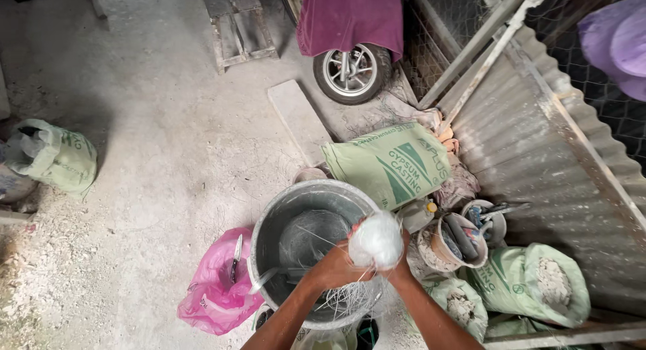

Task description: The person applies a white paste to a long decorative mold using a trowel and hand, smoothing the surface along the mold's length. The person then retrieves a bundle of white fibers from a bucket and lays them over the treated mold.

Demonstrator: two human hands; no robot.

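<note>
Your left hand [336,266] and right hand [398,269] were both closed, each grip clamped on a wad of white fibre [377,239] (loose strands trailing below). The wad sat above the near rim of the metal bucket [269,256], between a pink plastic bag [208,289] and green gypsum sacks [390,161].

Right hand [402,268] mostly behind the white fibre bundle [377,239].

The dusty concrete floor [168,141] carries a metal bucket [269,256] at six o'clock. A pink bag [208,289] lies at seven, green sacks [390,163] at three to five.
</note>
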